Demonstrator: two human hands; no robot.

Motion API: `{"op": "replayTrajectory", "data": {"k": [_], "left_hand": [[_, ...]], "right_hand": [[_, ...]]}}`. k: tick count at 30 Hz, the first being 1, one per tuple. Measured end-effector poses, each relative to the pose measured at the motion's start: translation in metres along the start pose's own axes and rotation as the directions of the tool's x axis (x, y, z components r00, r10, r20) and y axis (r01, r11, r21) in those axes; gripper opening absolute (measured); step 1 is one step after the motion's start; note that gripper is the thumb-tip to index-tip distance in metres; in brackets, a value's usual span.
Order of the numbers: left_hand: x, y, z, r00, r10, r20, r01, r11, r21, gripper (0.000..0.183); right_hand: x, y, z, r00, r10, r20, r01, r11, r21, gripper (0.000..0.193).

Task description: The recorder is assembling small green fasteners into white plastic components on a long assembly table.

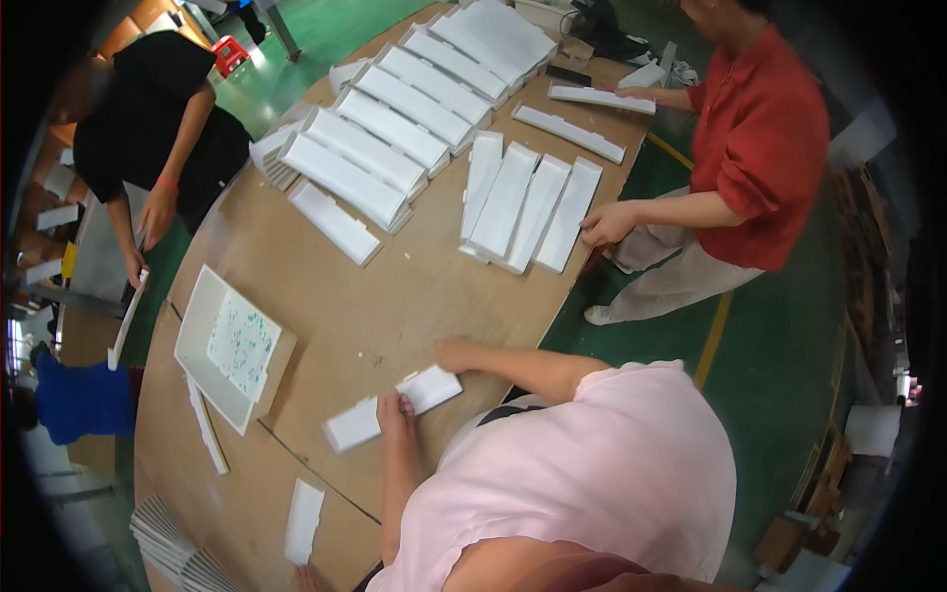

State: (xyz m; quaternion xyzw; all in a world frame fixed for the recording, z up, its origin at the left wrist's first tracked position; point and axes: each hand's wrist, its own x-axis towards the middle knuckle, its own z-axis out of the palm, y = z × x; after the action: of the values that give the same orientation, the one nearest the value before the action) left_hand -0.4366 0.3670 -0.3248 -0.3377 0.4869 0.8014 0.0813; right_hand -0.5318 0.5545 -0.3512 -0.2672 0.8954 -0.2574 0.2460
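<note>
A long white plastic panel [352, 426] lies at a slant on the brown table in front of me. My left hand [397, 407] is at its middle, with the fingers bent closed over its near edge; anything small in those fingers is too fine to make out. At the panel's right end is my right hand [453, 353], its fingers mostly hidden behind the wrist and the panel's edge. Left of the panel stands a cream bin [280, 363] with small green pieces [240, 340] spread over its bottom.
Stacked white panels [365, 148] cover the table's far side. Several more [520, 202] lie before a person in red [764, 148]. A person in black [158, 118] holds a strip at left. Another person's hand [311, 579] touches a panel [304, 521] at lower left, near fanned panels [173, 543].
</note>
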Motion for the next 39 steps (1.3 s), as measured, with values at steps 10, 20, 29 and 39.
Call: {"op": "replayTrajectory", "data": {"k": [10,20,29,39], "left_hand": [[-0.022,0.001,-0.026,0.998,0.068,-0.016,-0.07,0.986,-0.152,0.008],[-0.019,0.013,-0.071,0.975,-0.008,-0.221,-0.053,0.963,-0.266,0.021],[0.031,0.037,-0.034,0.97,0.026,-0.243,-0.057,0.991,-0.121,0.014],[0.038,0.016,0.002,0.966,0.013,-0.257,0.065,0.954,0.294,0.011]], "right_hand": [[-0.052,-0.037,0.041,0.797,0.027,0.603,-0.257,0.919,0.298,0.017],[0.06,-0.058,-0.023,0.999,-0.021,-0.042,0.021,1.0,-0.01,0.027],[0.158,-0.084,-0.015,0.982,-0.164,-0.095,0.16,0.986,-0.044,0.021],[0.062,-0.025,0.004,0.996,-0.028,0.086,-0.004,0.935,0.354,0.016]]}}
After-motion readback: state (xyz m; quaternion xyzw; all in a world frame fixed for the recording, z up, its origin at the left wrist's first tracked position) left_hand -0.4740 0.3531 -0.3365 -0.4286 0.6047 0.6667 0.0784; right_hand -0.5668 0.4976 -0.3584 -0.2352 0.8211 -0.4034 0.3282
